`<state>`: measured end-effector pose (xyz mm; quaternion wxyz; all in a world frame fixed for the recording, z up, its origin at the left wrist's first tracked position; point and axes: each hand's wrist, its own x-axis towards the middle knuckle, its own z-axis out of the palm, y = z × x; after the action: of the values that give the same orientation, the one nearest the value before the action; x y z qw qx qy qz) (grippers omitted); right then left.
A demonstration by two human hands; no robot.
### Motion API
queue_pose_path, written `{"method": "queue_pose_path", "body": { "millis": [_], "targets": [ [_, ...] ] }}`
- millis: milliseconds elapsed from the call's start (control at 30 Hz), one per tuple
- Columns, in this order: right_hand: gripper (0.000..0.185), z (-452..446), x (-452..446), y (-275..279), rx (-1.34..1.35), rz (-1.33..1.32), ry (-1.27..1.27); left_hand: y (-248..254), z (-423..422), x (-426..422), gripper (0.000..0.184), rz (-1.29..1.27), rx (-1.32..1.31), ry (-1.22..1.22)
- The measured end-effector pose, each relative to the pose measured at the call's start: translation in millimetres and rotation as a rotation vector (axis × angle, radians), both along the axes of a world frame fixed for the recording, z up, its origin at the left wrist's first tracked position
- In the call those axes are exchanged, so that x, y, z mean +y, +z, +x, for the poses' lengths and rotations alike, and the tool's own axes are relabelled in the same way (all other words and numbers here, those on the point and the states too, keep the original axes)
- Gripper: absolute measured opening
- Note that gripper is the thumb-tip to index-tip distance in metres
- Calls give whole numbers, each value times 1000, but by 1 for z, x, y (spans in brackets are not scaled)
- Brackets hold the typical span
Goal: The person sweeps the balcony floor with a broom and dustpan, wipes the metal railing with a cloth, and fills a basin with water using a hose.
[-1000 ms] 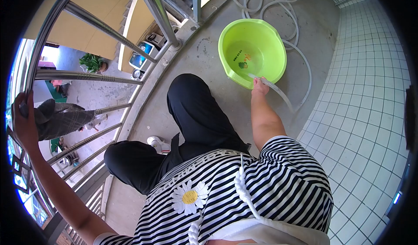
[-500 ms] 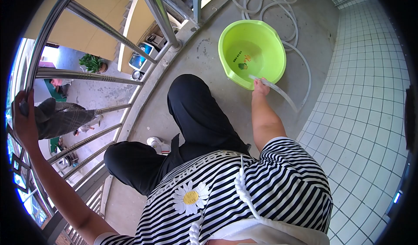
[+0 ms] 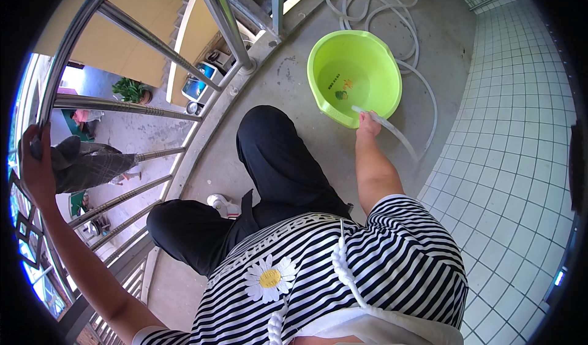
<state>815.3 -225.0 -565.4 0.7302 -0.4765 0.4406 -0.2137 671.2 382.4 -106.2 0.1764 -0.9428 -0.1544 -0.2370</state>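
Note:
A clear hose [image 3: 395, 132] is held in my right hand [image 3: 368, 124], which rests at the near rim of the green basin [image 3: 323, 97]. The hose's end points into the basin, where there is water over a printed pattern. My left hand [image 3: 35, 161] is at the far left, its fingers wrapped round a dark grey checked cloth [image 3: 95, 162] against the metal railing [image 3: 113, 105]. The cloth hangs over the bars.
More of the hose lies coiled on the concrete floor [image 3: 444, 32] behind the basin. A white tiled wall [image 3: 505, 155] runs along the right. Through the railing, a potted plant [image 3: 128, 90] and people show on a lower level.
My left hand and the cloth have shifted very slightly up along the railing. My right hand still holds the hose at the basin. A person below has moved.

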Motion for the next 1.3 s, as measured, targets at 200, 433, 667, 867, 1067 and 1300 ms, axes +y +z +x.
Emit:
{"method": "queue_pose_path", "body": {
  "millis": [200,433,667,867,1067,1300],
  "targets": [
    [31,0,1,2,-3,23,-31,1,0,-2,29,-23,-12,-21],
    [25,3,1,5,-12,91,-124,3,4,-22,30,25,-47,-82],
    [21,6,6,6,20,90,-142,2,1,-3,28,-5,-12,-35],
    [25,7,6,6,23,101,-147,3,1,-7,29,-11,-15,-17],
    [25,2,4,11,5,135,-152,3,1,-11,30,-21,-17,-35],
    [25,-3,7,13,31,157,-186,3,1,-9,31,-10,-24,-49]
  ]
}}
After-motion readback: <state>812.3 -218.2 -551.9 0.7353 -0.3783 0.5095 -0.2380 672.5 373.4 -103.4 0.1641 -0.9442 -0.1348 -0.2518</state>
